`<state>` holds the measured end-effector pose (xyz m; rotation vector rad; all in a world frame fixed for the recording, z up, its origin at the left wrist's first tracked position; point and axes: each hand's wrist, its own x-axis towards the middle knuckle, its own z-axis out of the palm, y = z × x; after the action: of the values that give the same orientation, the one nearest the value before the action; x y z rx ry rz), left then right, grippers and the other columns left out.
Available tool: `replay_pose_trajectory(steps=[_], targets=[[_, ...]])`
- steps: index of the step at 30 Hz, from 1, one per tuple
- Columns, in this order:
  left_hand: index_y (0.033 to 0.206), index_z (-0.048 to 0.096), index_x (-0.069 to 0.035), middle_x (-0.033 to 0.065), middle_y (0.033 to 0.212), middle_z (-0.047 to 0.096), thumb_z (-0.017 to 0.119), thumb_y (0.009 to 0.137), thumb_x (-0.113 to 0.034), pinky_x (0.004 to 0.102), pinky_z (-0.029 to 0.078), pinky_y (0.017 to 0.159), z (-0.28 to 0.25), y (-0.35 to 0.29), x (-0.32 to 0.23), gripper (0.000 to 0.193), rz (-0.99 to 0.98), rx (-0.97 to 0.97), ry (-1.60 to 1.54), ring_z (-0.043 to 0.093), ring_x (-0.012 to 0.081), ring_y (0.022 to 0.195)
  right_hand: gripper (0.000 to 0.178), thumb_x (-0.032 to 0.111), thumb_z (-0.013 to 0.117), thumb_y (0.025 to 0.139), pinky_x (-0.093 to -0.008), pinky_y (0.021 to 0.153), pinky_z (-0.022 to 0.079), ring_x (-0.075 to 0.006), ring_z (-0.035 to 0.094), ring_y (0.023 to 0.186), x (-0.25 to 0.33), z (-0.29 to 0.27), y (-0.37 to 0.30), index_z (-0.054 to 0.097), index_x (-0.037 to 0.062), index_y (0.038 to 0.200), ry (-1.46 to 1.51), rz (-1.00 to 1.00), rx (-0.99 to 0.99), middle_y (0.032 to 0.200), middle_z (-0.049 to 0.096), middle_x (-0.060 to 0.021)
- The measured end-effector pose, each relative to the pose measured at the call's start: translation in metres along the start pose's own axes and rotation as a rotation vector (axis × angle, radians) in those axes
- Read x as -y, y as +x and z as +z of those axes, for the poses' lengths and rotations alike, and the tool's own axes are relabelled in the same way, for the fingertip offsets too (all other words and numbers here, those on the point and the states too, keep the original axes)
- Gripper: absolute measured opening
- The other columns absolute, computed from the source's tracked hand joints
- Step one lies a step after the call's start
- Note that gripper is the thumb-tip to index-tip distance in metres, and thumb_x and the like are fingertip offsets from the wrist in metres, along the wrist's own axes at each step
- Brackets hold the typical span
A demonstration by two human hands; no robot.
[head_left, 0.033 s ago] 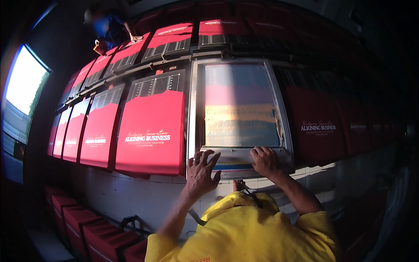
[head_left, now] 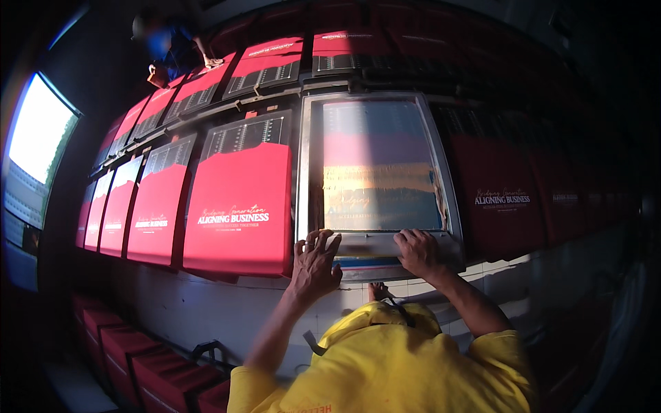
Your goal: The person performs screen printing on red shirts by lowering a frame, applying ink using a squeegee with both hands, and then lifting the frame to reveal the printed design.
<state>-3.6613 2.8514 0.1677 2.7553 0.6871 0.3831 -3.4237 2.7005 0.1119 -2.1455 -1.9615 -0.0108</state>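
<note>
Head view: the left hand (head_left: pixel 315 265) lies spread flat on the near rail of the printing screen (head_left: pixel 377 168), and the right hand (head_left: pixel 417 250) lies spread beside it. The screen rests at the tabletop's (head_left: pixel 227 303) near edge. Uneven pressure could shift the frame against the red sheet (head_left: pixel 241 213) and smear the print.

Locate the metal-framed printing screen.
In the head view, the printing screen lies centre-right on the table, right of a red panel, with both hands on its near edge.

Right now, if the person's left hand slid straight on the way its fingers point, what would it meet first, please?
The left hand lies on the near edge of the metal-framed printing screen, fingers pointing up along it. Going on, it would probably meet the frame's left rail, or the mesh beside it; depth is unclear.
</note>
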Motion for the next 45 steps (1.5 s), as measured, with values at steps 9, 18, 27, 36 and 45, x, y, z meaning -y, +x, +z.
replay_pose_trajectory(steps=[9, 18, 27, 36, 45], targets=[[0.086, 0.059, -0.002, 0.0153, 0.095, 0.061, 0.057, 0.068, 0.004, 0.0453, 0.053, 0.076, 0.074, 0.009, 0.063, 0.019, 0.024, 0.051, -0.045, 0.063, 0.0353, 0.09, 0.023, 0.006, 0.068, 0.067, -0.0399, 0.082, 0.048, -0.0273, 0.056, 0.096, -0.04, -0.017, -0.042, 0.061, 0.0047, 0.088, -0.131, 0.078, -0.062, 0.093, 0.059, -0.0099], [0.105, 0.065, -0.002, 0.0153, 0.112, 0.067, 0.062, 0.068, 0.006, 0.0407, 0.055, 0.09, 0.048, -0.011, 0.044, 0.038, 0.036, 0.005, -0.043, 0.065, 0.0327, 0.108, 0.027, 0.008, 0.068, 0.062, -0.0433, 0.078, 0.046, -0.0281, 0.055, 0.091, -0.026, -0.032, -0.053, 0.059, 0.0065, 0.087, 0.001, 0.122, -0.067, 0.094, 0.059, -0.0067], [0.109, 0.066, -0.003, 0.0132, 0.116, 0.067, 0.058, 0.073, -0.003, 0.0378, 0.052, 0.096, 0.078, 0.008, 0.072, 0.037, 0.077, -0.019, 0.021, 0.065, 0.0279, 0.111, 0.015, 0.006, 0.058, 0.075, -0.0416, 0.075, 0.046, -0.0274, 0.056, 0.085, -0.053, -0.004, -0.021, 0.064, 0.0023, 0.088, -0.098, 0.101, -0.157, 0.089, 0.061, -0.0089], [0.09, 0.065, -0.004, 0.016, 0.089, 0.068, 0.059, 0.07, 0.003, 0.0433, 0.057, 0.069, 0.061, 0.142, 0.117, 0.021, 0.053, 0.07, 0.014, 0.069, 0.0336, 0.083, 0.013, 0.008, 0.07, 0.07, -0.0421, 0.081, 0.052, -0.0295, 0.061, 0.094, -0.132, -0.016, 0.093, 0.063, 0.0051, 0.081, -0.045, 0.079, -0.053, 0.088, 0.065, -0.0087], [0.086, 0.063, -0.005, 0.0149, 0.085, 0.065, 0.058, 0.074, 0.001, 0.0446, 0.055, 0.066, 0.023, 0.111, 0.084, 0.015, 0.009, 0.069, -0.026, 0.066, 0.035, 0.081, 0.022, 0.012, 0.077, 0.064, -0.0403, 0.084, 0.05, -0.0268, 0.06, 0.097, -0.104, -0.046, 0.051, 0.061, 0.0079, 0.079, -0.009, 0.086, -0.04, 0.089, 0.064, -0.0071]])
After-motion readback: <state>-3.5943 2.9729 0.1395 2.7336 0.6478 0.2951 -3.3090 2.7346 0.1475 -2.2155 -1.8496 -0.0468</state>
